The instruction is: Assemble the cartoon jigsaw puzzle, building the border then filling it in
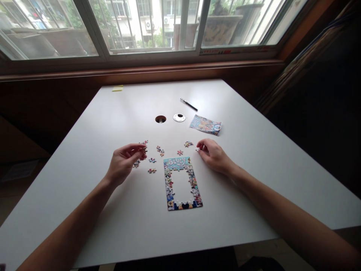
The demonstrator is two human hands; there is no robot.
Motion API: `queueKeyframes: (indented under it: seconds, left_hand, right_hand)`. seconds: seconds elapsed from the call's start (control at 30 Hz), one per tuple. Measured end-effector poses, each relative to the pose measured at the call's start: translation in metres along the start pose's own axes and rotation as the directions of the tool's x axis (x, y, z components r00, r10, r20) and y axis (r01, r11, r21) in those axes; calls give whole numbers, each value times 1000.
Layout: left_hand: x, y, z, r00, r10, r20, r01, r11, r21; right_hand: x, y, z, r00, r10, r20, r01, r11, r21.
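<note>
A jigsaw puzzle (199, 201) lies in front of me with its border joined and its middle open to the white table. My left hand (124, 161) is closed to the left of it, thumb and fingertips pinched on a jigsaw piece (145, 149). More pieces lie partly hidden around those fingers. To the puzzle's upper right, my right hand (214, 155) pinches a small jigsaw piece (197, 150) close to the tabletop. Between the hands several loose pieces are scattered, among them a pinkish one (179, 152) and a joined-looking cluster (188, 144).
Beyond my right hand lies a printed picture sheet (206, 125), with a black pen (188, 104) behind it. The white table (113, 233) has a round hole (160, 119) beside a silver cover (179, 117). Yellow tape (117, 88) marks the far left corner, below a window.
</note>
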State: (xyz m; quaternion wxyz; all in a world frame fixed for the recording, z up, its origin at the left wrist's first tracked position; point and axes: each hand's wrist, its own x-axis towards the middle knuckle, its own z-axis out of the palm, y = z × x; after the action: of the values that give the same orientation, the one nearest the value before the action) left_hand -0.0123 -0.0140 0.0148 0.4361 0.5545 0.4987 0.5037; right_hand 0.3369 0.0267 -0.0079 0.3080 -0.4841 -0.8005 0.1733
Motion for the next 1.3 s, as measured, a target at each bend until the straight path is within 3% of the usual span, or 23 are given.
queueKeyframes:
  seconds: [0.1,0.2,0.83,1.3]
  left_hand:
    - [-4,3,2,998,-67,-20,63,986,-157]
    - [-6,5,3,997,-83,-4,81,978,-194]
    - [-9,10,4,998,39,43,-34,993,-111]
    - [-12,13,5,994,44,103,-31,993,-117]
  right_hand:
    - [0,1,0,1000,5,4,-5,1000,2]
    - [0,3,1,1000,9,7,-9,1000,3]
    - [1,7,1,1000,7,13,-7,1000,-15]
    - [1,6,1,1000,9,7,-9,1000,-4]
